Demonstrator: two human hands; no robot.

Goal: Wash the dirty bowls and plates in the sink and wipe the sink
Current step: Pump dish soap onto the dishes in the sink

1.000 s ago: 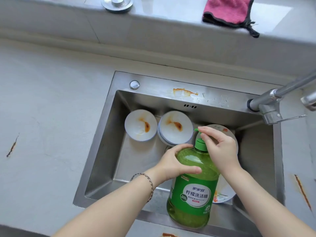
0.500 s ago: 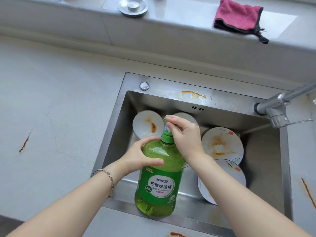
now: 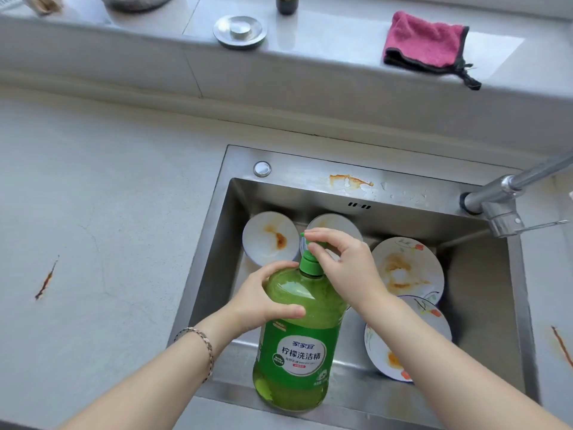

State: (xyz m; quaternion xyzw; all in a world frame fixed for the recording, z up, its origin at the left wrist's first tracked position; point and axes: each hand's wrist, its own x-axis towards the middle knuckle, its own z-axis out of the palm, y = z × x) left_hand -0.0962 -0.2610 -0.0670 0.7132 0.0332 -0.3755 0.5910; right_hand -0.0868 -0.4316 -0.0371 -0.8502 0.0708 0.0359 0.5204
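Right hand (image 3: 347, 262) is sitting on top of the green pump head (image 3: 311, 243), fingers (image 3: 319, 235) curled together over it, thumb pressing at its side. Left hand (image 3: 263, 302) is wrapping the shoulder of the green detergent bottle (image 3: 297, 346), fingers clamped around the far side and thumb lying across the front; a bracelet (image 3: 203, 342) is hanging at that wrist. Bottle is standing upright over the near edge of the steel sink (image 3: 214, 243), its base just at the rim; whether it is resting there or being held up, cannot tell. In the basin, two small white bowls are sitting against the far wall: the left bowl (image 3: 269, 238) showing an orange-brown smear, the second bowl (image 3: 335, 225) mostly hiding behind the right hand. To the right, a flowered plate (image 3: 409, 268) with orange residue is overlapping a second flowered plate (image 3: 384, 352), which is partly covered by the right forearm. An orange stain (image 3: 350, 180) is lying on the sink's far rim, the faucet (image 3: 508, 193) rising from its far right corner. The grey surface (image 3: 108, 228) is showing a rust-coloured streak toward its left edge. On the ledge beyond, a pink cloth (image 3: 424, 45) and a metal sink stopper (image 3: 239, 31) are lying well apart.
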